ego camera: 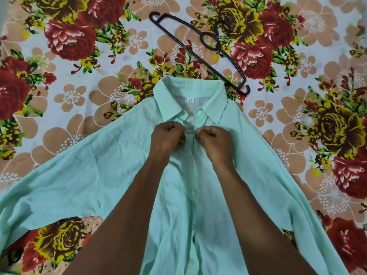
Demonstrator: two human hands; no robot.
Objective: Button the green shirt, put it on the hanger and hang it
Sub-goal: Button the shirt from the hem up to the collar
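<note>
A floral bedsheet [79, 96] fills the whole background.

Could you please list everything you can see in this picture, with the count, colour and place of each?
shirt: one, mint green, spread front-up across the lower and middle sheet, collar pointing away from the person.
buttons: at least three visible, pale, down the shirt's front placket.
hanger: one, black, lying flat on the sheet beyond the collar, apart from the shirt.
sheet: one, white with red, yellow and tan flowers, under everything.
left hand: one, pinching the placket just below the collar.
right hand: one, pinching the opposite placket edge beside it.
</note>
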